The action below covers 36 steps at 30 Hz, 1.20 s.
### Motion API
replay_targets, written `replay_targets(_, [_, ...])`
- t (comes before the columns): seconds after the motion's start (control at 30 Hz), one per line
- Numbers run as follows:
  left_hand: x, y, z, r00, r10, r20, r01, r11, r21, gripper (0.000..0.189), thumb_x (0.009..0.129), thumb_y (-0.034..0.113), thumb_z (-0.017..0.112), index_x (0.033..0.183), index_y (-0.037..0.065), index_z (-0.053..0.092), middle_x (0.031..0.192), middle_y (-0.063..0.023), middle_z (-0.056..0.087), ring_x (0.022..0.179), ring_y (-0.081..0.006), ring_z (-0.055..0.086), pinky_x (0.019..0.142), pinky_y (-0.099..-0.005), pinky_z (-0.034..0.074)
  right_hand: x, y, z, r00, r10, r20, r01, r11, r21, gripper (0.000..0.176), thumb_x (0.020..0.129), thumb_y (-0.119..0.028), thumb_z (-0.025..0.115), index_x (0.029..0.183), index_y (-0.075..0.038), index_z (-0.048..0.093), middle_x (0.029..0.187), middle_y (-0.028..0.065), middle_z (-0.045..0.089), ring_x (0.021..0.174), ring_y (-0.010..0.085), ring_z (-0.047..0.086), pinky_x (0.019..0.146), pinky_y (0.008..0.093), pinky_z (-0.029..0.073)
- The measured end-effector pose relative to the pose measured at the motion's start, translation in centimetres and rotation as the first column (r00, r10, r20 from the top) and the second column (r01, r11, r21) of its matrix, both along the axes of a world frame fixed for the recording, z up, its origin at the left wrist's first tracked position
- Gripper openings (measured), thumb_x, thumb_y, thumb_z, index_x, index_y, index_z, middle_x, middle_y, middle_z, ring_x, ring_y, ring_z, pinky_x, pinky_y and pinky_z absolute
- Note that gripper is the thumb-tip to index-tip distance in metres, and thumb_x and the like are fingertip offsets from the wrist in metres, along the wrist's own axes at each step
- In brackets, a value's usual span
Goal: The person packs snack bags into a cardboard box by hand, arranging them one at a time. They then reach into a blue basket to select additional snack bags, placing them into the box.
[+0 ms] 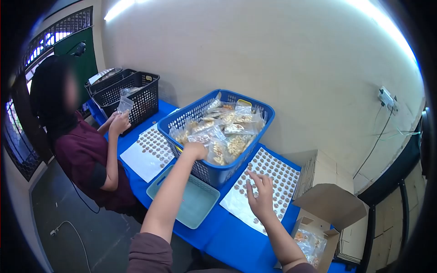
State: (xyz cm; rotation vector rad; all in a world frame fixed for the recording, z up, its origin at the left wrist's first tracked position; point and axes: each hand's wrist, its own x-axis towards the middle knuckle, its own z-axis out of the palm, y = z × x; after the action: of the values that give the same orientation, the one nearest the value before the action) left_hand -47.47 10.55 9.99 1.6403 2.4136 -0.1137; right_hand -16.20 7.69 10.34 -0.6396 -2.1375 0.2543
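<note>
My left hand (195, 150) reaches over the near rim of the blue plastic basket (207, 174), onto the clear packets (214, 141) of pale snack pieces inside. Its fingers are bent down and hidden, so whether they grip a packet cannot be told. Above a white sheet of round brown stickers (276, 175), my right hand (261, 196) is open, fingers apart, with the index fingertip near the sheet's left edge. Whether a sticker is on that fingertip is too small to make out.
A pale green tray (193, 207) lies before the basket, near another sticker sheet (146, 155). At left, a person (88, 143) holds a clear bag (125, 105) beside black baskets (136, 102). An open cardboard box (334, 241) with packets and stacked flat cartons (330, 170) stand at right.
</note>
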Motion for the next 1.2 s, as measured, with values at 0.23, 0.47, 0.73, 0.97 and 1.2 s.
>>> replay_targets(0.23, [1.4, -1.3, 0.5, 0.999, -0.026, 0.029, 0.026, 1.0, -0.002, 0.05, 0.086, 0.042, 0.039, 0.115, 0.01, 0.065, 0.126, -0.0129, 0.058, 0.119, -0.0274, 0.054, 0.1, -0.0372, 0.04, -11.5, -1.3, 3.3, 0.989, 0.031, -0.144, -0.044, 0.995, -0.086, 0.031, 0.086, -0.008, 0.058, 0.118, -0.01, 0.059, 0.102, 0.0102, 0.055, 0.099, 0.0259, 0.047, 0.083, 0.0341, 0.04])
replay_targets(0.47, [0.0, -0.4, -0.6, 0.981, -0.095, 0.17, 0.066, 0.984, 0.167, 0.035, 0.081, 0.02, 0.051, 0.111, 0.015, 0.068, 0.121, -0.0093, 0.062, 0.117, -0.0253, 0.056, 0.103, -0.0425, 0.037, -21.1, 5.0, 2.9, 0.987, 0.083, -0.139, -0.082, 0.997, 0.012, 0.045, 0.067, 0.015, 0.045, 0.097, -0.009, 0.067, 0.095, 0.0133, 0.057, 0.096, 0.0321, 0.05, 0.087, 0.0381, 0.04])
replay_targets(0.73, [0.8, -1.3, 0.5, 0.991, -0.032, 0.133, 0.013, 0.989, 0.146, 0.032, 0.084, 0.027, 0.05, 0.102, 0.011, 0.071, 0.112, -0.013, 0.065, 0.108, -0.0258, 0.062, 0.092, -0.0383, 0.046, -24.5, 15.9, -3.4, 0.367, 0.009, 0.93, -0.216, 0.973, 0.076, 0.032, 0.071, -0.008, 0.064, 0.102, -0.013, 0.067, 0.108, 0.0129, 0.058, 0.108, 0.0342, 0.05, 0.089, 0.0436, 0.045])
replay_targets(0.97, [0.9, -1.0, 0.2, 0.986, 0.02, 0.163, -0.048, 0.984, 0.169, 0.036, 0.083, 0.03, 0.048, 0.099, 0.007, 0.071, 0.107, -0.0146, 0.067, 0.104, -0.0277, 0.063, 0.091, -0.0399, 0.045, -22.8, 17.0, -6.8, 0.28, 0.296, 0.913, -0.102, 0.955, -0.279, 0.073, 0.067, -0.037, 0.074, 0.134, -0.026, 0.048, 0.143, 0.0202, 0.031, 0.133, 0.0395, 0.027, 0.107, 0.0532, 0.028])
replay_targets(1.2, [0.8, -1.5, 0.5, 0.974, 0.028, 0.226, -0.084, 0.967, 0.242, 0.042, 0.079, 0.031, 0.045, 0.102, 0.005, 0.069, 0.106, -0.0202, 0.065, 0.101, -0.0332, 0.063, 0.088, -0.0406, 0.048, -22.9, 15.0, -4.1, 0.208, 0.27, 0.94, 0.088, 0.952, -0.292, 0.091, 0.055, -0.052, 0.081, 0.135, -0.027, 0.045, 0.142, 0.0204, 0.028, 0.133, 0.0379, 0.025, 0.106, 0.0573, 0.022])
